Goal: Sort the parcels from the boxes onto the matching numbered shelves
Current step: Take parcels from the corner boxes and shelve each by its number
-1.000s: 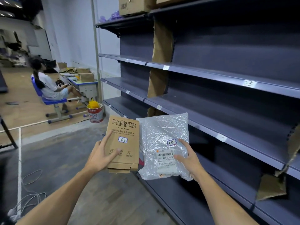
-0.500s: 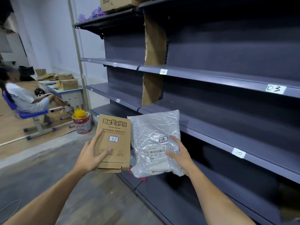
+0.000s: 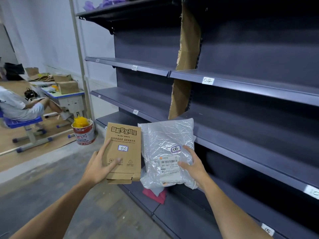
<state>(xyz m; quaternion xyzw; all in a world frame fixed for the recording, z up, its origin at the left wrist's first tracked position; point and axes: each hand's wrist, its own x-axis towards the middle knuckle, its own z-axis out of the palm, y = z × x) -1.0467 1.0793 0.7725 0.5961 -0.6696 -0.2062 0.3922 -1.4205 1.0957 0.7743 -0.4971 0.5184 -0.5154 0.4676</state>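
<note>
My left hand (image 3: 99, 167) grips a flat brown cardboard box (image 3: 124, 144) with a sticker reading 06. My right hand (image 3: 192, 167) holds a silvery plastic mailer bag (image 3: 165, 135), also marked 06, with a barcode label on it. Both parcels are held upright, side by side, in front of dark blue shelving. Its shelf edges carry number tags: one reads 04 (image 3: 208, 80), another looks like 05 (image 3: 134, 67), and a lower one shows 15 (image 3: 267, 230). A red parcel (image 3: 155, 194) lies on the bottom shelf, partly hidden below the bag.
Torn cardboard strips (image 3: 187, 54) hang between the shelf bays. A paint bucket (image 3: 84, 133) with something yellow in it stands on the floor at the shelf's left end. Further left a person (image 3: 15, 104) sits on a blue chair at a desk (image 3: 65, 97) with brown boxes.
The view has swung left and closer to the shelving, so tag 04 is now at the upper right. Both hands still hold the same parcels in the same way.
</note>
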